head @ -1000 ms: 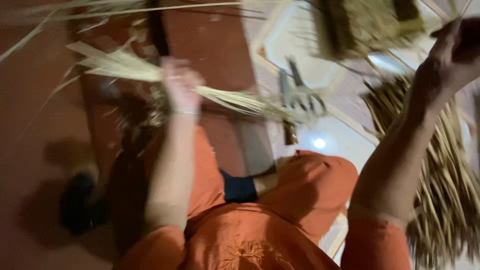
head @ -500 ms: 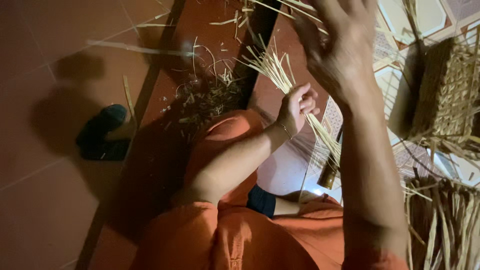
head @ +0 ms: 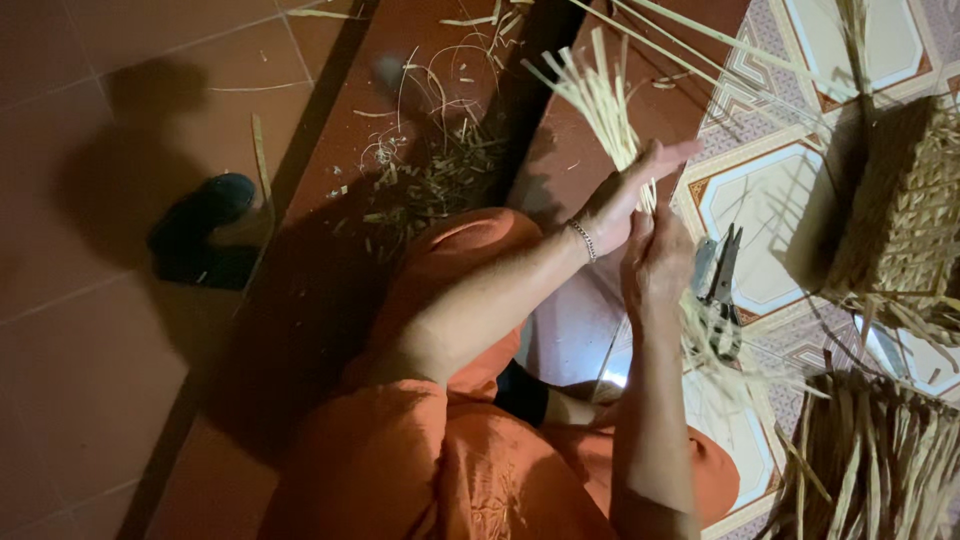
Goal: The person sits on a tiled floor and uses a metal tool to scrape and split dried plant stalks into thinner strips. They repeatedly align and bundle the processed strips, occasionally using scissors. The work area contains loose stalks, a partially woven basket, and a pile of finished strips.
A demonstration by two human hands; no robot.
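Note:
A bundle of pale straw strips [head: 598, 100] fans up and to the left from between my two hands. My left hand [head: 628, 203], a thin bracelet on its wrist, lies flat against the bundle with fingers stretched out. Pressed against the same bundle from the other side, just below, is my right hand [head: 657, 262]. The lower ends of the strips trail down past my right hand toward the tiled floor. My orange-clothed knee [head: 460, 250] sits under my left forearm.
Metal shears [head: 722, 290] lie on the patterned tile floor right of my hands. A woven straw basket [head: 905, 210] stands at the right edge, a heap of straw strips [head: 880, 450] below it. Cut scraps [head: 430, 170] litter the red floor; a black shoe [head: 200, 230] lies left.
My right hand has come down from a raised position and closed against the bundle beside my left hand. The view has steadied over my lap.

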